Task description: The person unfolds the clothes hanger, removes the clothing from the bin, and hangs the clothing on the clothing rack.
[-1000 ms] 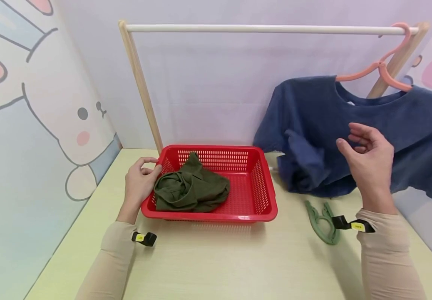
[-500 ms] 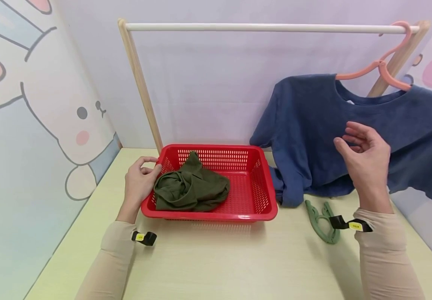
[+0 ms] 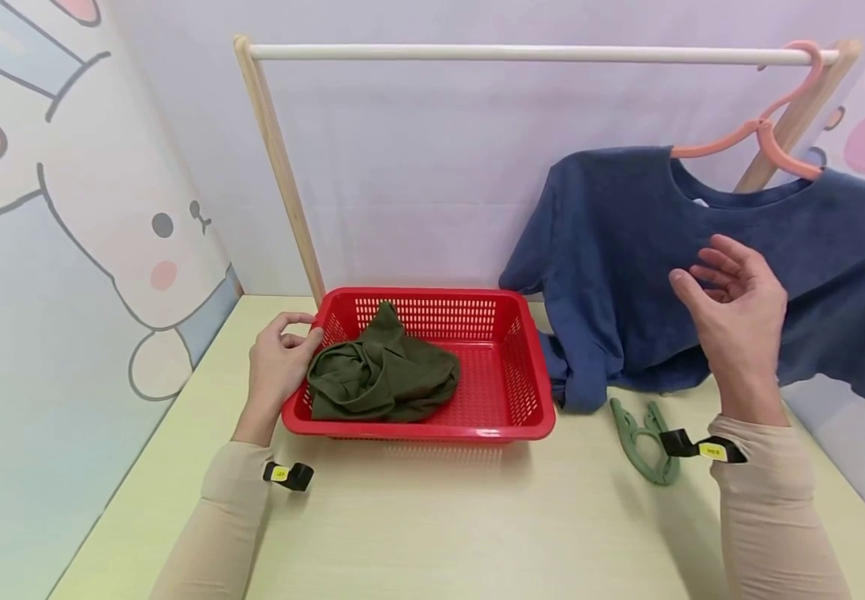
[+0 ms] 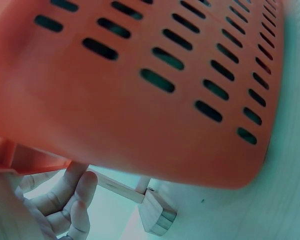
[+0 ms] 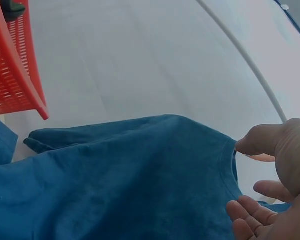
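Observation:
At the left end of the red plastic basket (image 3: pixel 511 367), my left hand (image 3: pixel 278 367) grips the rim between thumb and fingers. The left wrist view shows curled fingers (image 4: pixel 80 190) under that rim, close to the basket's slotted wall (image 4: pixel 115 100). A crumpled dark green cloth (image 3: pixel 387 375) lies in the basket's left half. In front of a navy T-shirt (image 3: pixel 627 250), my right hand (image 3: pixel 743 317) is raised with its fingers loosely bent and nothing in it. The shirt hangs on a pink hanger (image 3: pixel 785 154), its lower left part bunched beside the basket.
A green folding hanger (image 3: pixel 650 446) lies on the pale table (image 3: pixel 462 525) near my right wrist. Behind the basket stands a wooden-legged rack with a white rail (image 3: pixel 522 53). Printed walls enclose both sides.
The shirt's loose lower left part has dropped and stopped swinging, settling against the basket's right side. My right hand has shifted only slightly; the left hand stays at the rim.

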A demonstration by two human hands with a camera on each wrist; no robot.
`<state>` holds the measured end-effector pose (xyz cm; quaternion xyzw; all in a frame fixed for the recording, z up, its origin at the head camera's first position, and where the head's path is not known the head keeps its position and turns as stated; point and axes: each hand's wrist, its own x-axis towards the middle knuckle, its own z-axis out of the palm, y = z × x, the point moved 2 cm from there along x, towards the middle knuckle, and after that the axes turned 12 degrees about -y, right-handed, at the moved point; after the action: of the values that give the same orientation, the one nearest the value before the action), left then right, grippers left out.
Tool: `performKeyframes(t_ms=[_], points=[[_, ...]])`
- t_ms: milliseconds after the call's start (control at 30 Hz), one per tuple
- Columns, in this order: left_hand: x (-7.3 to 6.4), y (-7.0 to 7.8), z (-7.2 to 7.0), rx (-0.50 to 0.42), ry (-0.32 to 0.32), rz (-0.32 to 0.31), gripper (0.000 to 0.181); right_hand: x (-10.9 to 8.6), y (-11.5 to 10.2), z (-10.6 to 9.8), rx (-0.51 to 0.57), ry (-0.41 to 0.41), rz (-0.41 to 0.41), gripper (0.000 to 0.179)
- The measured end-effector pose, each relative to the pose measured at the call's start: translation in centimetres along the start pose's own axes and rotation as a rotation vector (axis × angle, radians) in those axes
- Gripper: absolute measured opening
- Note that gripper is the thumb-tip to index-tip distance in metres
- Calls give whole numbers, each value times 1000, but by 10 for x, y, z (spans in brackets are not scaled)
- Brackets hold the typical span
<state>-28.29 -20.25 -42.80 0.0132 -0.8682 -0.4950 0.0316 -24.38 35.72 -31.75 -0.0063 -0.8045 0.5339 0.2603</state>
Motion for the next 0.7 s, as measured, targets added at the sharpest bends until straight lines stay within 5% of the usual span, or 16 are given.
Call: performKeyframes(t_ms=[700], points=[[0,-2,-1,-17,-12,15,40,-35,-42,-33,-46,120,67,78]])
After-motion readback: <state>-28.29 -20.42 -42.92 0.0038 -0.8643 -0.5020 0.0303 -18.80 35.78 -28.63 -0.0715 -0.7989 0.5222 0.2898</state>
